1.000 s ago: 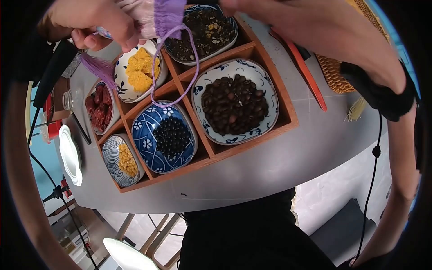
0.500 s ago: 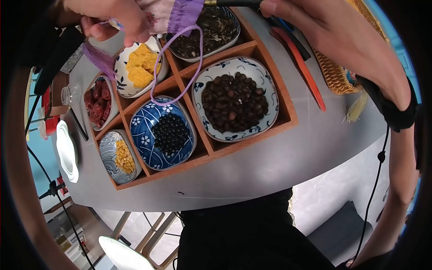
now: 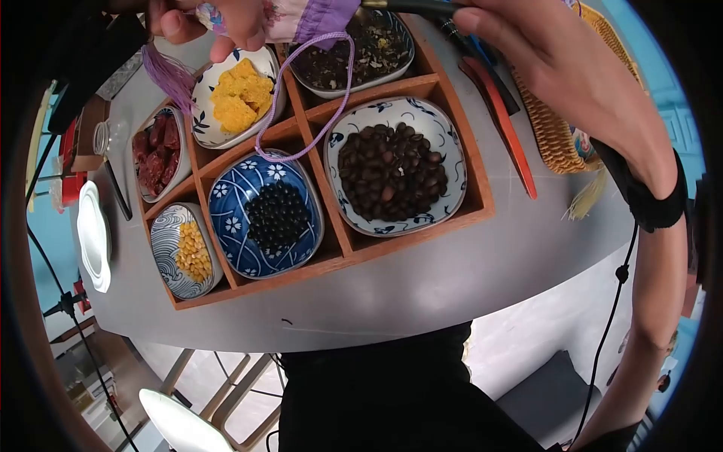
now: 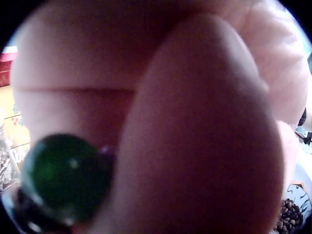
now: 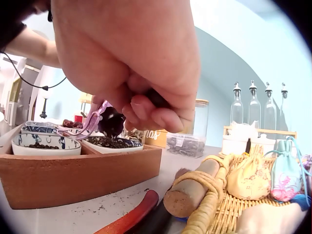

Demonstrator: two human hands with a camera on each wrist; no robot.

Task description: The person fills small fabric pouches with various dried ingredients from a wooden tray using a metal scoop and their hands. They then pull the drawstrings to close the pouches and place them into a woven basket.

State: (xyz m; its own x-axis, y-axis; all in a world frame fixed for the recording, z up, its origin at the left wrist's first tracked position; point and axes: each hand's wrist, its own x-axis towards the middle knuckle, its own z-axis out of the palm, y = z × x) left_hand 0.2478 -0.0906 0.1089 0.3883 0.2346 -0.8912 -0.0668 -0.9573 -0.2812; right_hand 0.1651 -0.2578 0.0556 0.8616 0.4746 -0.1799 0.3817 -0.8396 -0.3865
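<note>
Left hand (image 3: pixel 239 19) grips the purple-mouthed drawstring sachet (image 3: pixel 324 21) above the wooden divided tray (image 5: pixel 73 178); right hand (image 3: pixel 557 71) clasps a black handle (image 3: pixel 418 7) near the tray's far edge!

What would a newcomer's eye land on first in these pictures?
Probably the yellow chunks, in a bowl toward the upper left of the wooden box in the head view. At the top, the left hand grips a purple-trimmed pouch, its lilac cord looped over the box. In the left wrist view, a green bead looms at lower left.
</note>
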